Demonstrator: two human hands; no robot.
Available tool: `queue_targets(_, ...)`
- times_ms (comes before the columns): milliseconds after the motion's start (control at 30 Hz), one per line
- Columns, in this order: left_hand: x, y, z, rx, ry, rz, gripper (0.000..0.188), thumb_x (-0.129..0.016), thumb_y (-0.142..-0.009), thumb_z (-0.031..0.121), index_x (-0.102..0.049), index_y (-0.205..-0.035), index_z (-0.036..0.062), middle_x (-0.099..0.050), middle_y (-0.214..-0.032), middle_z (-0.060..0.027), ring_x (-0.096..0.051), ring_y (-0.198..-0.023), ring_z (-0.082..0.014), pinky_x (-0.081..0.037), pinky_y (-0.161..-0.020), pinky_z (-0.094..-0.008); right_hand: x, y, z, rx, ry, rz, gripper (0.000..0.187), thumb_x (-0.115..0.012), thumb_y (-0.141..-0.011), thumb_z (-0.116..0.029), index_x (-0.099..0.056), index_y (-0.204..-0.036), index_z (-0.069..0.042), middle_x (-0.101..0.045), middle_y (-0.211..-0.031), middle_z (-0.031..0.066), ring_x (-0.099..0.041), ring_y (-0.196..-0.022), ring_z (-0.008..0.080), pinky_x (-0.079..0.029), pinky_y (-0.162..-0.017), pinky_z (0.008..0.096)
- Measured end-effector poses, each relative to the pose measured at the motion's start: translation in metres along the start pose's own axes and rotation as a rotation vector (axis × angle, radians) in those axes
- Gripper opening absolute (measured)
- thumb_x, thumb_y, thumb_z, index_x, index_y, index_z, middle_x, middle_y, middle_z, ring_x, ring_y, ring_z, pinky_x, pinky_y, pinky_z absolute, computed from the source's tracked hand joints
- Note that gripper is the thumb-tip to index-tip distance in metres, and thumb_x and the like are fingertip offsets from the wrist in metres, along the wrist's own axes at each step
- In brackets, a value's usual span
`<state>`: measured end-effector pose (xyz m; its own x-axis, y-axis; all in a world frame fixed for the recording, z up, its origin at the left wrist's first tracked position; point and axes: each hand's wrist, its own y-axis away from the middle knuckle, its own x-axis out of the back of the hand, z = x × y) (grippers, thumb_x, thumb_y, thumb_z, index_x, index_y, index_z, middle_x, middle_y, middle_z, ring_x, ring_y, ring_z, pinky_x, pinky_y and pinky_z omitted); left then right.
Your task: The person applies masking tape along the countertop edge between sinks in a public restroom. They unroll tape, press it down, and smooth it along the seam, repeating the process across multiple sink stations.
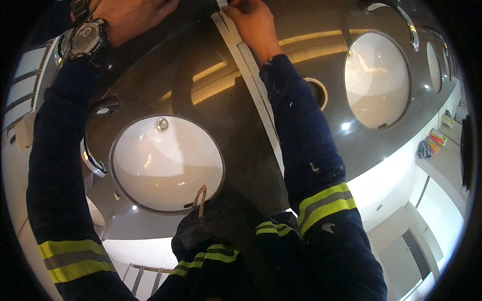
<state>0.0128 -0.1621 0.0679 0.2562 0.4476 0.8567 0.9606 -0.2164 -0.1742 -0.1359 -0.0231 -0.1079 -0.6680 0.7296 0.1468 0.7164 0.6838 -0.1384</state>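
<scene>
Two hands up – right hand [253, 22] pinching pale strip [253, 83] | left hand [133, 15] grip unclear | basin [168, 165] below

A washroom: white basins [168, 163] set in a dark polished counter [241, 135] (curved chrome taps [93, 160] beside them).

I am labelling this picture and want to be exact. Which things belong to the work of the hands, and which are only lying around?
In the work:
right hand
left hand
long pale strip
dark counter

Only around:
two white basins
curved tap
coloured items on the far floor
</scene>
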Motion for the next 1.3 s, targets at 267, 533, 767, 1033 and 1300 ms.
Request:
queue_targets(267,0.005,0.002,0.002,0.037,-0.015,-0.067,0.061,-0.074,-0.083,0.016,-0.059,-0.141,0.0089,-0.046,-0.151,-0.0204,-0.032,-0.15,-0.0381,-0.028,-0.124,-0.053,0.01,0.015,-0.016,0.061,0.094,-0.098,0.018,-0.059,-0.093,-0.003,-0.07,-0.107,-0.002,-0.07,-0.09,0.0194,-0.069,-0.084,0.0322,-0.054,-0.077,0.0403)
queue_targets(533,-0.002,-0.003,0.004,0.027,-0.02,-0.011,0.062,-0.075,-0.081,0.016,-0.059,-0.141,0.0099,-0.048,-0.148,-0.0195,-0.037,-0.147,-0.0387,-0.03,-0.123,-0.0539,0.01,0.005,0.009,0.342,0.264,-0.013,0.025,-0.063,-0.092,-0.011,-0.071,-0.114,-0.003,-0.069,-0.096,0.0212,-0.066,-0.095,0.0411,-0.053,-0.088,0.0454)
queue_targets(767,0.0,0.002,0.0,0.025,-0.002,-0.022,0.063,-0.077,-0.08,0.015,-0.059,-0.141,0.0102,-0.049,-0.146,-0.0194,-0.038,-0.146,-0.0393,-0.031,-0.122,-0.0545,-0.005,0.013,0.006,0.143,0.224,-0.006,0.023,-0.058,-0.096,-0.015,-0.078,-0.109,-0.015,-0.074,-0.107,0.0152,-0.069,-0.098,0.0385,-0.055,-0.09,0.0481)
queue_targets(1033,0.004,-0.001,0.003,0.038,0.024,-0.01,0.061,-0.076,-0.081,0.014,-0.06,-0.14,0.0099,-0.05,-0.146,-0.0195,-0.038,-0.147,-0.039,-0.031,-0.123,-0.0541,-0.006,0.009,0.008,0.143,0.23,0.048,0.019,-0.065,-0.092,-0.019,-0.077,-0.105,-0.013,-0.074,-0.1,0.0138,-0.069,-0.097,0.0388,-0.055,-0.089,0.0491)
queue_targets(1300,0.004,-0.001,0.006,0.069,0.006,-0.02,0.058,-0.076,-0.081,0.013,-0.062,-0.138,0.0107,-0.052,-0.144,-0.0186,-0.041,-0.145,-0.0395,-0.035,-0.12,-0.0528,-0.023,0.006,0.006,0.082,0.381,0.189,0.017,-0.076,-0.085,-0.021,-0.069,-0.097,-0.013,-0.073,-0.087,0.0136,-0.07,-0.088,0.0384,-0.054,-0.081,0.05)
